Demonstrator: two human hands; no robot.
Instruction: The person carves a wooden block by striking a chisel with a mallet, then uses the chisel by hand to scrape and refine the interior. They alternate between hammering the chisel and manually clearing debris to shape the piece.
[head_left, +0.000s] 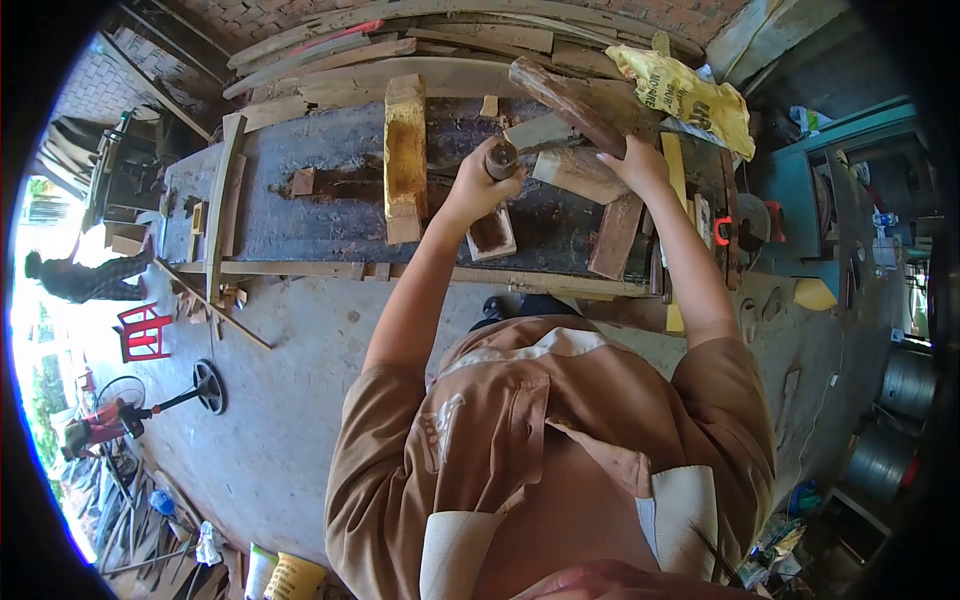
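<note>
My left hand (476,187) grips a short round wooden handle (501,158), seemingly a chisel, held upright over a small dark-centred wooden block (492,235) on the workbench (330,215). My right hand (634,160) is closed on the shaft of a thick brown wooden mallet (563,100), which is raised at a slant above the chisel's top. A pale wooden piece (578,172) lies between the two hands. The chisel's blade is hidden behind my left hand.
A tall yellow-stained wood block (405,160) stands on the bench to the left of my hands. Planks (400,45) are stacked behind, with a yellow bag (690,95). A teal machine (800,200) stands to the right, a red stool (145,332) and a floor fan (205,385) to the left, and a person (75,275) far left.
</note>
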